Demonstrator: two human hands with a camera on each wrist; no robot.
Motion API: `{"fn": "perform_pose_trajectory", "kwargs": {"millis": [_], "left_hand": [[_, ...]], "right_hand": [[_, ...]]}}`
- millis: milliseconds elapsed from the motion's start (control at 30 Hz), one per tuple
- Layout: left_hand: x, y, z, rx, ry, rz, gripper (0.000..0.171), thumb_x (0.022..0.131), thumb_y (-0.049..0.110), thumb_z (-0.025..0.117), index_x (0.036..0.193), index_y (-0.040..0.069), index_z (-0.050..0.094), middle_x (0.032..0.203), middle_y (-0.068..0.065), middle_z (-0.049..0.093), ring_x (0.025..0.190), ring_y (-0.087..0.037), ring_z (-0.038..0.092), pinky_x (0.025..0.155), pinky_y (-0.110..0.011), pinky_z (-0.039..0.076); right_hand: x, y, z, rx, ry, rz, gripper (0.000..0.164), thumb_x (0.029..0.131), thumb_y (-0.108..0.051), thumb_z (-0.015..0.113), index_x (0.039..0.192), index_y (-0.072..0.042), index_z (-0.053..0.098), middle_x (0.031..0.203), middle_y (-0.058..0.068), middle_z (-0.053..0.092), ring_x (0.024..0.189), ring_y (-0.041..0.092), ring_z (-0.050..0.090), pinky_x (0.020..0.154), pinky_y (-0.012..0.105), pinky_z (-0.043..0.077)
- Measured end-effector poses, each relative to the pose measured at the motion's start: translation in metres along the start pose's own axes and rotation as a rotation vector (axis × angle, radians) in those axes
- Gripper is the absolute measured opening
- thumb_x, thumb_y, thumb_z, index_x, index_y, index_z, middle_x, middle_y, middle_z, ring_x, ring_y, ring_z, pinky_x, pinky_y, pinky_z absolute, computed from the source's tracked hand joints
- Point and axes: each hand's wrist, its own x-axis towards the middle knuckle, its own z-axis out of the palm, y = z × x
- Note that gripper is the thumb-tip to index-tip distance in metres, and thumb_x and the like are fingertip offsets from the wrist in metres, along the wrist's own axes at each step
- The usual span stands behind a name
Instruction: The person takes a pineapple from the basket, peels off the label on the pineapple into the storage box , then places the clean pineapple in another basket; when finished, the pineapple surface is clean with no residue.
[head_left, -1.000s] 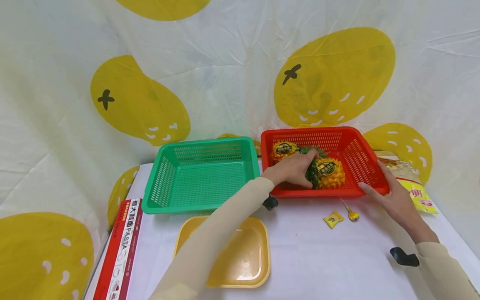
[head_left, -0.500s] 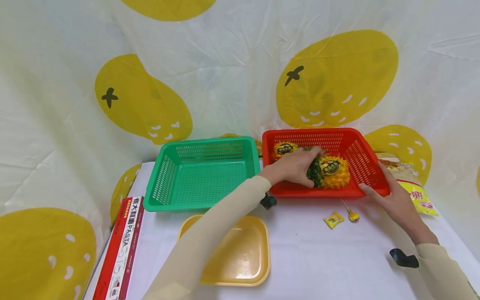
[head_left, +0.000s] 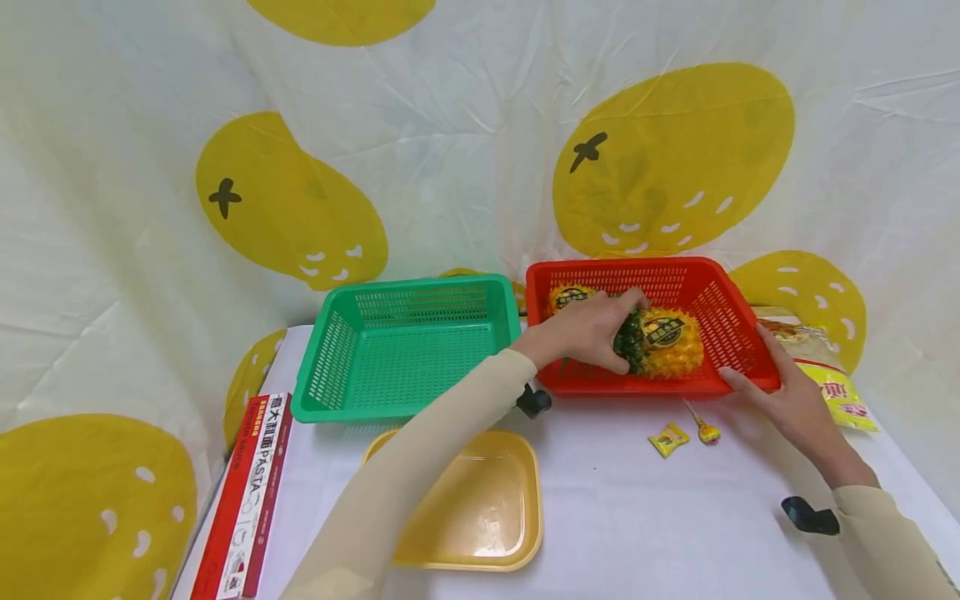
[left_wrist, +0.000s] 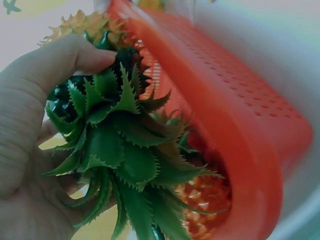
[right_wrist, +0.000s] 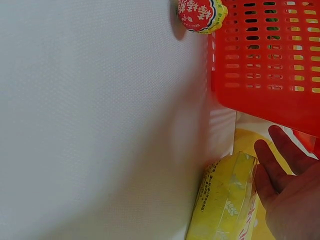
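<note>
The left hand (head_left: 583, 332) grips a pineapple (head_left: 670, 343) by its green top, so the grabbing part looks done. The pineapple is not out of the red basket (head_left: 726, 323) yet; it is near the front edge. Another pineapple (head_left: 572, 295) sits in the back left corner. The right hand (head_left: 795, 408), fingers almost straight, is at the front right corner.

Bright head view, small glare on tray (head_left: 480, 508)
</note>
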Motion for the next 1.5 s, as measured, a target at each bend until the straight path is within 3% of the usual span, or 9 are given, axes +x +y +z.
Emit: {"fn": "perform_pose_trajectory", "kwargs": {"millis": [200, 433, 567, 700, 833, 1067, 1267, 1500], "left_hand": [[-0.006, 0.004, -0.006, 0.007, -0.010, 0.008, 0.085, 0.084, 0.043, 0.086, 0.149, 0.021, 0.036, 0.128, 0.006, 0.063, 0.112, -0.014, 0.054, 0.092, -0.027, 0.048], [-0.013, 0.008, -0.009, 0.032, -0.012, 0.036, 0.084, 0.085, 0.043, 0.086, 0.148, 0.020, 0.036, 0.126, 0.007, 0.065, 0.107, -0.013, 0.057, 0.096, -0.026, 0.045], [-0.020, 0.012, -0.010, 0.047, 0.005, 0.057, 0.085, 0.084, 0.043, 0.087, 0.149, 0.020, 0.037, 0.128, 0.008, 0.063, 0.104, -0.012, 0.059, 0.092, -0.028, 0.049], [-0.028, 0.018, -0.011, 0.055, 0.004, 0.067, 0.088, 0.083, 0.045, 0.087, 0.150, 0.021, 0.037, 0.133, 0.007, 0.060, 0.110, -0.013, 0.058, 0.086, -0.032, 0.053], [-0.035, 0.026, -0.011, 0.072, 0.005, 0.077, 0.090, 0.082, 0.048, 0.087, 0.151, 0.021, 0.036, 0.135, 0.008, 0.058, 0.114, -0.011, 0.056, 0.090, -0.031, 0.052], [-0.047, 0.041, -0.008, 0.113, 0.013, 0.126, 0.090, 0.082, 0.055, 0.085, 0.150, 0.019, 0.037, 0.130, 0.008, 0.060, 0.114, -0.009, 0.056, 0.096, -0.025, 0.046], [-0.055, 0.052, -0.004, 0.085, -0.029, 0.127, 0.089, 0.079, 0.058, 0.087, 0.147, 0.025, 0.040, 0.127, 0.012, 0.060, 0.114, -0.006, 0.053, 0.093, -0.025, 0.047], [-0.061, 0.060, 0.004, 0.078, -0.051, 0.143, 0.086, 0.080, 0.055, 0.088, 0.145, 0.024, 0.041, 0.125, 0.013, 0.059, 0.111, -0.005, 0.052, 0.088, -0.022, 0.047]], "right_hand": [[-0.001, 0.002, 0.000, 0.012, -0.007, 0.003, 0.098, 0.103, -0.055, 0.062, 0.168, -0.038, -0.010, 0.165, 0.038, 0.013, 0.141, 0.068, 0.018, 0.090, 0.082, 0.040], [-0.005, 0.003, 0.000, -0.001, -0.005, 0.008, 0.097, 0.104, -0.054, 0.060, 0.168, -0.034, -0.010, 0.164, 0.040, 0.012, 0.140, 0.070, 0.018, 0.089, 0.082, 0.041], [-0.004, 0.002, 0.000, 0.003, -0.010, 0.007, 0.096, 0.105, -0.053, 0.059, 0.169, -0.033, -0.010, 0.165, 0.040, 0.011, 0.140, 0.070, 0.017, 0.089, 0.083, 0.040], [-0.004, 0.001, 0.001, 0.006, -0.013, 0.007, 0.097, 0.105, -0.054, 0.059, 0.169, -0.033, -0.010, 0.164, 0.041, 0.013, 0.138, 0.070, 0.019, 0.090, 0.083, 0.039], [-0.002, 0.002, 0.002, -0.005, -0.008, 0.000, 0.098, 0.104, -0.055, 0.060, 0.168, -0.034, -0.009, 0.163, 0.041, 0.015, 0.136, 0.071, 0.022, 0.090, 0.083, 0.039], [0.002, 0.004, 0.000, -0.024, -0.006, -0.003, 0.098, 0.103, -0.056, 0.061, 0.169, -0.033, -0.008, 0.163, 0.042, 0.016, 0.131, 0.072, 0.028, 0.089, 0.084, 0.038], [0.002, 0.005, 0.000, -0.031, -0.007, -0.009, 0.097, 0.104, -0.055, 0.059, 0.169, -0.031, -0.009, 0.163, 0.042, 0.014, 0.131, 0.072, 0.028, 0.089, 0.086, 0.036], [0.001, 0.004, 0.000, -0.027, 0.003, -0.017, 0.098, 0.104, -0.054, 0.061, 0.169, -0.031, -0.008, 0.164, 0.041, 0.014, 0.133, 0.072, 0.026, 0.089, 0.085, 0.036]]}}
